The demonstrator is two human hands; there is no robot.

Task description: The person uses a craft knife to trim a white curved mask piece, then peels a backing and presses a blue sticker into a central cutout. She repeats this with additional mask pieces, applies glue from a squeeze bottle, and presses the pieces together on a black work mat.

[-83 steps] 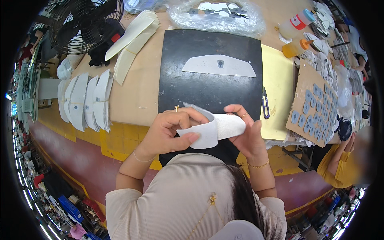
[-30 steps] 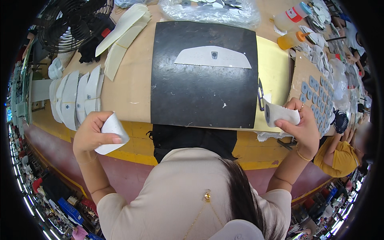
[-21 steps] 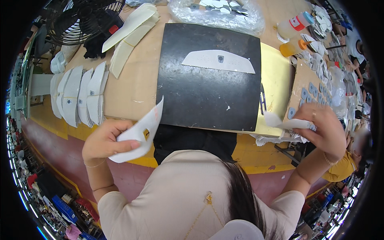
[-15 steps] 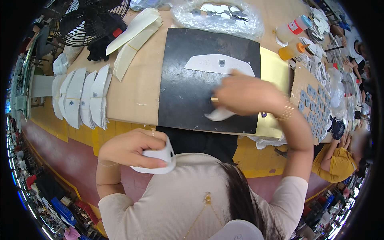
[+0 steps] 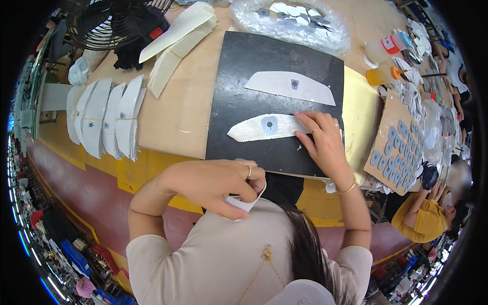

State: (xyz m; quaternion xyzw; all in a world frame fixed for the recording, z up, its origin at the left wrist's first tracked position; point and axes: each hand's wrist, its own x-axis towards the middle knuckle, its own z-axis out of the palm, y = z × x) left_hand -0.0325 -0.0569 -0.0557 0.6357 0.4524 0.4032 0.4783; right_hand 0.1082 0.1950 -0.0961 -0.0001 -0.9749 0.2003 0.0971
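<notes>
On the black mat (image 5: 274,56) lie two white cut panels. The upper panel (image 5: 269,84) bears a small dark grey patch near its middle. Below it, the lower panel (image 5: 246,128), pointed at its left end, carries a larger blue-grey patch (image 5: 269,125) with a dark keyhole-shaped mark. My right hand (image 5: 325,145) has its thumb and fingers closed on this panel's right end. Close to my chest, my left hand (image 5: 226,185) is curled around white cut panels (image 5: 246,202), bent into a curve; how many is hidden.
Stacks of banded white panels (image 5: 96,119) hang over the table's left edge. A fan (image 5: 109,23), cream strips (image 5: 178,46) and a plastic bag of patches (image 5: 290,23) stand farther back. Right are two bottles (image 5: 381,76) and a cardboard sheet of grey patches (image 5: 396,147). A co-worker (image 5: 424,216) sits beyond.
My right hand has come down and right, and the lower panel now lies flat on the mat. My left hand has moved right, still holding white panels.
</notes>
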